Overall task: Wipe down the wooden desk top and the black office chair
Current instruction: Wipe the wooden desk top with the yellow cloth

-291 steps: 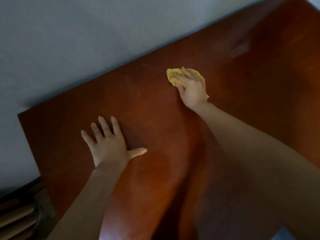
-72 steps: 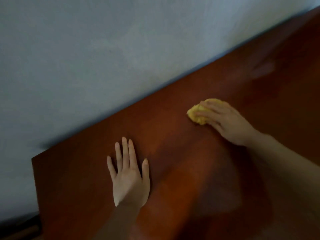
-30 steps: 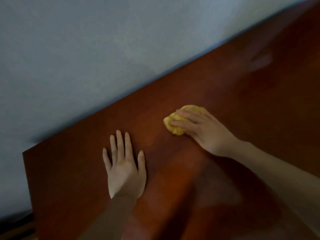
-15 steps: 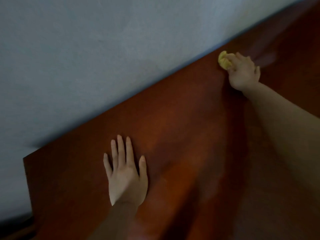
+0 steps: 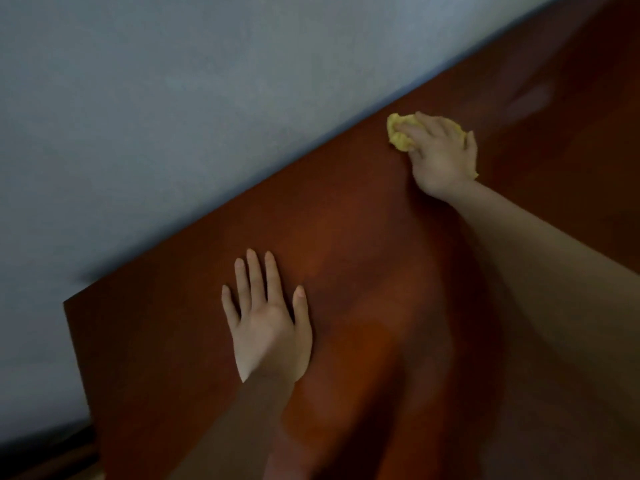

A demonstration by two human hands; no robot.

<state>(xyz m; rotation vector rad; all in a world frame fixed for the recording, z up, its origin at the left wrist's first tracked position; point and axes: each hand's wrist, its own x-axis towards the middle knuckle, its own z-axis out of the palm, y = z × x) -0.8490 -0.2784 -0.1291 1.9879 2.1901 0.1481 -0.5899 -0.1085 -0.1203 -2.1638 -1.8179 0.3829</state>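
The right hand point(image 5: 440, 157) presses a bunched yellow cloth point(image 5: 400, 135) on the desk point(image 5: 346, 237) near its back edge, fingers curled over it. The left hand point(image 5: 268, 327) lies flat, fingers straight. Overlapping strokes along that edge, which runs lower-left to upper-right, would serve best; the cloth shows no clear long axis.

The glossy reddish-brown wooden desk top point(image 5: 346, 237) lies flat, a crumpled yellow cloth point(image 5: 398, 138) bunched on it near its far edge.
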